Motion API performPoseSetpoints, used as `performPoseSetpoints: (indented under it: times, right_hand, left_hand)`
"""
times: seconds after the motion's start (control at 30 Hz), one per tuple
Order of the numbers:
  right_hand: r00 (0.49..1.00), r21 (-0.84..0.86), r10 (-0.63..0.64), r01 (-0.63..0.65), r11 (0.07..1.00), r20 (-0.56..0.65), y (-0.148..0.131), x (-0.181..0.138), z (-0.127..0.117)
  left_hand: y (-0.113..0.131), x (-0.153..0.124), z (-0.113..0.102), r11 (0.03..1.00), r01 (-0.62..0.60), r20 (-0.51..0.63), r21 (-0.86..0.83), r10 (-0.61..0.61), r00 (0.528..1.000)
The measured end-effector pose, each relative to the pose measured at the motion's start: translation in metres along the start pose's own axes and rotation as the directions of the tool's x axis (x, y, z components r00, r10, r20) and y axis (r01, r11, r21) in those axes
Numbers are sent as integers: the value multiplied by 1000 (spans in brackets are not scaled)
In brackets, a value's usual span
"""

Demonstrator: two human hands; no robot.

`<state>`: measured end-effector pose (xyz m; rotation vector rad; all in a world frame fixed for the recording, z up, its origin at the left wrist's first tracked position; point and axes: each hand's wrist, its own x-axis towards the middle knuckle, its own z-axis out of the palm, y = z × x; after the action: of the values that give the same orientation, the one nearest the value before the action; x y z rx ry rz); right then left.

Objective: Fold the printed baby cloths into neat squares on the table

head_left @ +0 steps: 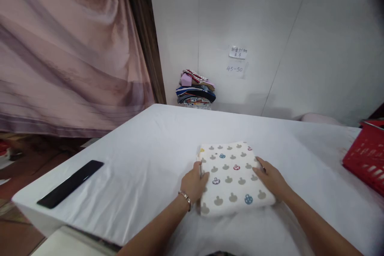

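Observation:
A folded white cloth printed with grey, blue, red and purple mushrooms lies in front of me on the white-covered table. My left hand, with a bracelet at the wrist, grips its left edge, thumb on top. On the opposite side my right hand holds the right edge, the thumb also over the upper face. The fingers of both hands are partly hidden at the cloth's sides.
A long black flat object lies near the table's left edge. At the right edge stands a red plastic basket. Folded fabrics are piled beyond the far edge, by a white wall with paper notes. A pink curtain hangs left.

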<state>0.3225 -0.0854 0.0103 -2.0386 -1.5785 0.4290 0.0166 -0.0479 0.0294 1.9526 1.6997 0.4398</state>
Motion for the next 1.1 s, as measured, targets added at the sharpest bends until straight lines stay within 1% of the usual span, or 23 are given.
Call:
performPoseSetpoints:
  times: [0.1, 0.17, 0.27, 0.37, 0.47, 0.57, 0.6, 0.63, 0.67, 0.7, 0.73, 0.77, 0.8, 0.83, 0.87, 0.9, 0.93, 0.97, 1.0, 1.03, 1.07, 1.1]
  right_hand:
    - [998, 6, 28, -29, 1000, 63, -3, 2, -4]
    - [994, -1, 58, -58, 998, 91, -6, 4, -6]
    - [994, -31, 81, -79, 996, 69, -7, 1, -6]
    - [992, -64, 124, -122, 990, 26, -3, -15, -2]
    - [985, -4, 164, -164, 986, 43, 4, -32, 3]
    - [989, 85, 125, -132, 988, 83, 12, -32, 1]
    - [990, 99, 100, -109, 989, 97, 14, -25, -2]
    - [992, 99, 71, -82, 992, 107, 16, -15, -7]
    - [994, 83, 37, -46, 996, 107, 19, -1, -15]
    - [995, 48, -2, -3, 999, 99, 21, 15, -23]
    - [997, -1, -46, 46, 999, 65, 24, 32, -32]
    - [995, -75, -100, 101, 992, 12, 26, 50, -41]
    - [989, -160, -138, 128, 979, -53, 29, 67, -49]
    - [984, -216, -128, 99, 971, -122, 31, 82, -55]
    - [978, -231, -96, 51, 972, -188, 34, 92, -59]
    - [970, -231, -64, 9, 973, -233, 37, 98, -61]
    - [966, -213, -32, -25, 977, -258, 39, 99, -60]
    - [965, -186, -2, -49, 981, -263, 42, 95, -58]
    - [966, -158, 31, -73, 985, -256, 44, 87, -55]
    - [968, -125, 72, -105, 987, -241, 46, 74, -51]
    - [967, -76, 133, -153, 985, -218, 46, 59, -47]
    - [960, -8, 211, -216, 976, -183, 46, 43, -43]
  left_hand:
    - [1, -4, -2, 999, 23, 28, 35, -24, 999]
    - [0, -4, -2, 999, 24, 15, 28, -24, 1000]
    - [-2, -5, 3, 1000, 12, -9, 18, -12, 1000]
    - [-7, -7, 7, 1000, 15, -29, -14, -16, 999]
    - [-10, -5, 6, 998, 21, -30, -55, -23, 999]
    - [-7, -6, 4, 995, 19, -32, -94, -22, 999]
    - [-3, -9, 6, 991, 20, -14, -134, -22, 1000]
    - [3, -14, 9, 981, 31, 33, -193, -25, 999]
    - [10, -22, 15, 962, 57, 115, -265, -27, 993]
    - [19, -31, 23, 937, 90, 228, -336, -11, 974]
    - [29, -42, 33, 913, 123, 360, -390, 28, 933]
    - [39, -54, 42, 901, 131, 479, -414, 94, 873]
    - [49, -64, 50, 902, 80, 564, -424, 194, 803]
    - [58, -73, 55, 902, -5, 607, -432, 295, 738]
    - [65, -78, 58, 897, -86, 614, -433, 364, 700]
    - [69, -80, 56, 886, -170, 584, -431, 418, 696]
    - [71, -76, 51, 877, -241, 519, -416, 447, 729]
    - [70, -69, 42, 875, -294, 421, -384, 449, 788]
    - [66, -58, 32, 876, -339, 293, -342, 442, 848]
    - [60, -43, 21, 889, -362, 153, -279, 413, 898]
    - [53, -27, 11, 911, -354, 29, -212, 368, 929]
    - [45, -11, 3, 928, -332, -71, -170, 324, 943]
